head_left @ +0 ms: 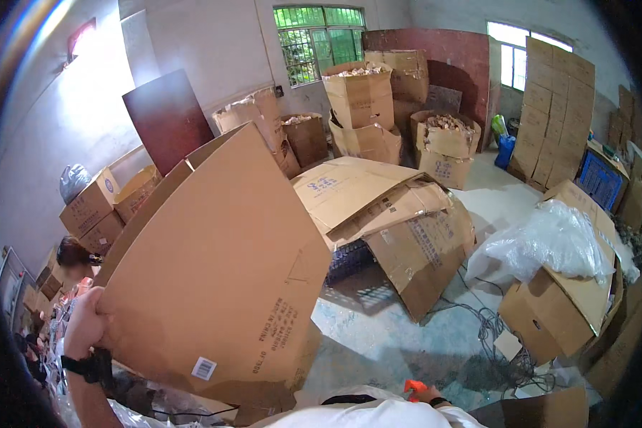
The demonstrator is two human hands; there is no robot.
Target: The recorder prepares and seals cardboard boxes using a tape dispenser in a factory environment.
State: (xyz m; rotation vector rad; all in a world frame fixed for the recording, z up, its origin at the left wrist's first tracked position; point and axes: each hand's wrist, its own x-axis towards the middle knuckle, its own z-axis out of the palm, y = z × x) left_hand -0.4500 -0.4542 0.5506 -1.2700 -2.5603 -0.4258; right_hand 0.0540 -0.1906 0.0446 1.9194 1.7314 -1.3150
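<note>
My left hand [85,318] is closed on the left edge of a large brown cardboard box [214,264], which stands tilted in front of me with printing and a small white label on its near side. A dark band circles that wrist. Low in the picture, close to my body, my right hand [428,394] is closed around a small bright orange object [412,386]; only part of it shows, so its kind cannot be made out. My white top hides the rest of that arm.
Flattened cartons [414,235] lie over a dark crate [349,260] ahead. Filled boxes [446,153] stand at the back. Clear plastic bags [549,246] cover a box at the right, beside tangled cables [488,332]. Another person [75,257] is at the far left.
</note>
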